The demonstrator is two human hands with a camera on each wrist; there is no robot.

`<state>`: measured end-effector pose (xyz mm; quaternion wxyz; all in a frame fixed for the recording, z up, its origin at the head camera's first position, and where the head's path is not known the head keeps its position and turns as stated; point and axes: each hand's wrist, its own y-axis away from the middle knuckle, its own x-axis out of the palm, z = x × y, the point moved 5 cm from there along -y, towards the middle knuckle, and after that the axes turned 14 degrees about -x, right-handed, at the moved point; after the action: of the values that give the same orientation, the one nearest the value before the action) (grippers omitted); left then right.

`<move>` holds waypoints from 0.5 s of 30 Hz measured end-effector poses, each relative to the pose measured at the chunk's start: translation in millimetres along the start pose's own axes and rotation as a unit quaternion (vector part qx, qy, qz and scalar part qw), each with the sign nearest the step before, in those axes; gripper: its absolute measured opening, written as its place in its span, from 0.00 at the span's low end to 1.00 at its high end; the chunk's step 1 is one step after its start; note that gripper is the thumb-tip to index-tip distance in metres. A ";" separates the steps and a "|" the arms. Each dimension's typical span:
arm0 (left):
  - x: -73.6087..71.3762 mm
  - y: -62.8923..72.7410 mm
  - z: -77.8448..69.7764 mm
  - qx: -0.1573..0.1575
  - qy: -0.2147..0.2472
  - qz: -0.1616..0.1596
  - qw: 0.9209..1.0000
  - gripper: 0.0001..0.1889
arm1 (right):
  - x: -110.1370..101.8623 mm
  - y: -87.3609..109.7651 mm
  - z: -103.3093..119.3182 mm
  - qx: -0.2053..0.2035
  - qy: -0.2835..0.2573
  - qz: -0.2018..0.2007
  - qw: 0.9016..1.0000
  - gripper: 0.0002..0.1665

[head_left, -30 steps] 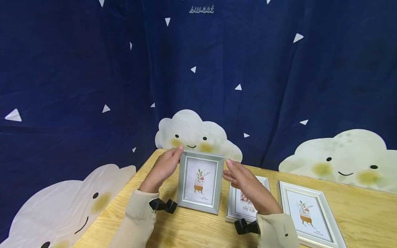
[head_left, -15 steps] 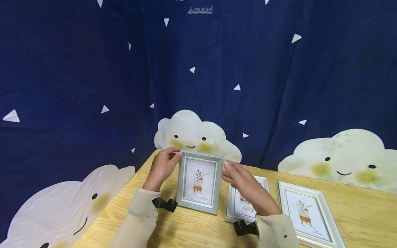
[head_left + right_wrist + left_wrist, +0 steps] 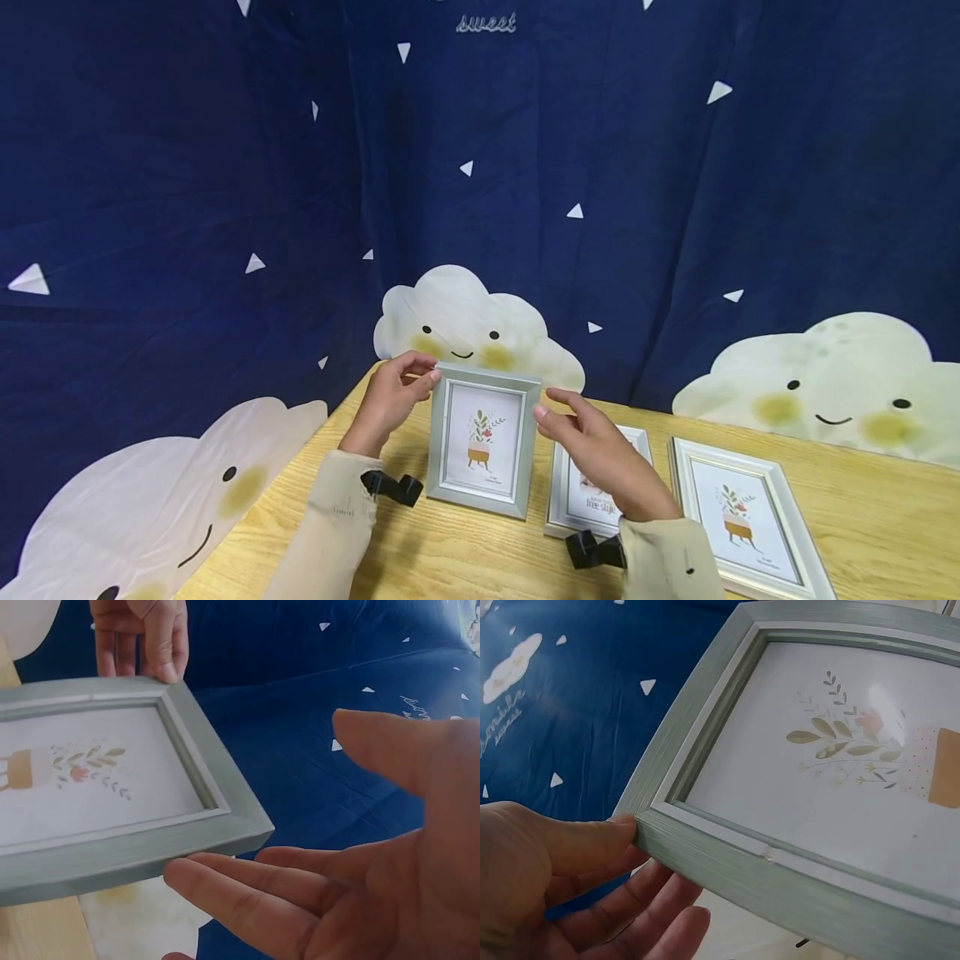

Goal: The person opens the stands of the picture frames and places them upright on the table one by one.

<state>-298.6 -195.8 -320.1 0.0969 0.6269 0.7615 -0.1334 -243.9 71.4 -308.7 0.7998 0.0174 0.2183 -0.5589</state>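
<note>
A grey-green picture frame (image 3: 527, 450) stands upright on the wooden table, its flower-vase print facing me. My left hand (image 3: 385, 406) pinches its upper left corner. The left wrist view shows the thumb (image 3: 592, 836) on the corner of the frame (image 3: 705, 859) and the other fingers behind it. At the right side is my right hand (image 3: 600, 454). In the right wrist view, its extended fingers (image 3: 247, 900) lie right at the side edge of the frame (image 3: 150, 859), and the thumb (image 3: 382, 746) is spread away from it.
Right of the standing frame, a smaller white frame (image 3: 558, 500) lies on the table (image 3: 442, 554), partly hidden by my right hand. Farther right lies a larger white frame (image 3: 806, 533) with a similar vase print. A dark blue curtain (image 3: 480, 225) with smiling clouds hangs behind.
My left hand has gone from straight fingers along the side to a thumb-and-finger pinch on the corner. The right thumb has spread from its fingers. The frame stays in place.
</note>
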 end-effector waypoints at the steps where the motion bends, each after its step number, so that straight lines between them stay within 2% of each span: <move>1: 0.0 -0.2 -0.1 0.001 -0.001 0.001 1.000 0.11 | -0.4 -0.5 -1.1 0.000 0.004 -0.002 1.000 0.39; 7: -1.0 0.0 -0.9 0.000 -0.006 0.003 1.000 0.10 | 2.1 -7.5 -14.6 -0.003 0.038 -0.017 0.999 0.37; 15: -0.5 1.9 -1.0 -0.006 -0.004 0.012 1.000 0.10 | 8.6 -13.2 -38.8 0.017 0.141 -0.030 0.989 0.32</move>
<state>-296.7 -195.6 -319.1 0.1056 0.6350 0.7541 -0.1306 -266.2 69.4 -344.0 0.7435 0.1030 0.3192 -0.5785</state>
